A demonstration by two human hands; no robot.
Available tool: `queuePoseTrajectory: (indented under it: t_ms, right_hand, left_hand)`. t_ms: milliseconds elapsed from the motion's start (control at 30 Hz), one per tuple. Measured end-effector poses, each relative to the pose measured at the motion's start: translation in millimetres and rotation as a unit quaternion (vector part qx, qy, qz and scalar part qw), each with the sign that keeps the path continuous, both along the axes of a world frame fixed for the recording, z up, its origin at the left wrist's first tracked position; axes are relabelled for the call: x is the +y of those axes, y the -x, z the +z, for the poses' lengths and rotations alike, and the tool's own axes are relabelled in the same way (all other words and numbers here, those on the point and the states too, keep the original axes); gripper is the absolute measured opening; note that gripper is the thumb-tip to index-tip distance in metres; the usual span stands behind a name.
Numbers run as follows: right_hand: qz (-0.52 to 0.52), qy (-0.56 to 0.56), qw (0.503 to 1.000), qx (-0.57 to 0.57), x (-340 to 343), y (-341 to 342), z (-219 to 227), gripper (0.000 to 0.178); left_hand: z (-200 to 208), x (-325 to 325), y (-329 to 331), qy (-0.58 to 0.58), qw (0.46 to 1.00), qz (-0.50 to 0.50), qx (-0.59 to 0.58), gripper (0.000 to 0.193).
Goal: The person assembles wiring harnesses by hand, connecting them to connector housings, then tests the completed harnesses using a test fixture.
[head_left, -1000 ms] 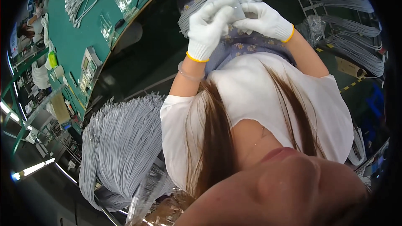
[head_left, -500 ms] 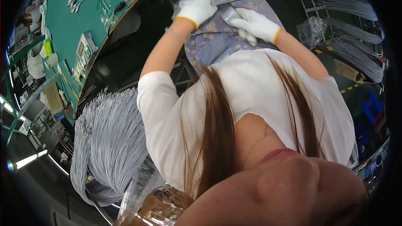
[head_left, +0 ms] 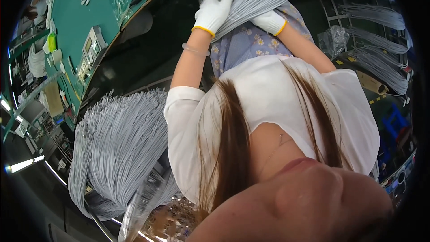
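Observation:
A thick bundle of thin grey cables [head_left: 255, 5] lies slantwise over my lap, on the blue flowered cloth [head_left: 264, 42]. My left hand [head_left: 212, 12], in a white glove with a yellow cuff, is at the bundle's left side. Its thumb is stretched along the cables and stands apart from the fingers, so that hand looks open. From the right, my right hand [head_left: 270, 21], gloved the same way, reaches under the bundle. The cables cover its fingers, so their grip is hidden.
A large mass of grey cables [head_left: 121, 148] hangs at the lower left. The green worktable [head_left: 67, 0] holds clear plastic bags [head_left: 120, 6] and a small white device [head_left: 92, 47]. More cable bundles [head_left: 376, 11] lie on a rack at the right, near a crumpled clear bag [head_left: 335, 40].
The bundle has swung round and now slants across my lap, with its lower end near my left wrist. My right hand has gone from beside the bundle to underneath it.

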State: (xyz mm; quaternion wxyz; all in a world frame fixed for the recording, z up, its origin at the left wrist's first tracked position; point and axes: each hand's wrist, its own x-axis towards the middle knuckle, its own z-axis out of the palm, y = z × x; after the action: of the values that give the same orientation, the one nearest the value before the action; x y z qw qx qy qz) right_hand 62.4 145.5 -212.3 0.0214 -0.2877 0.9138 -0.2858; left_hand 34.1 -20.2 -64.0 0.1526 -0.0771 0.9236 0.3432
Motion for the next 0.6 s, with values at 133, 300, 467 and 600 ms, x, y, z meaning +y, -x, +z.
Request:
queuePoseTrajectory:
  t_ms: [133, 300, 467, 600]
  right_hand:
    - [-0.145, 0.188, 0.969, -0.075, 32, 3, -9, 0.033]
    - [-0.107, 0.235, 0.961, -0.103, 21, -6, 24, 0.036]
    - [-0.027, 0.278, 0.948, -0.151, 41, -2, 31, 0.037]
    - [0.146, 0.123, 0.977, -0.098, 49, 7, 96, 0.036]
  left_hand:
    - [20, 30, -16, -0.146, 0.989, -0.006, 0.013, 0.069]
    - [6, 24, -47, -0.204, 0.967, 0.109, 0.105, 0.063]
    - [-32, 15, -10, -0.196, 0.98, -0.014, 0.024, 0.058]
    - [-43, 26, 9, -0.25, 0.957, 0.102, 0.108, 0.055]
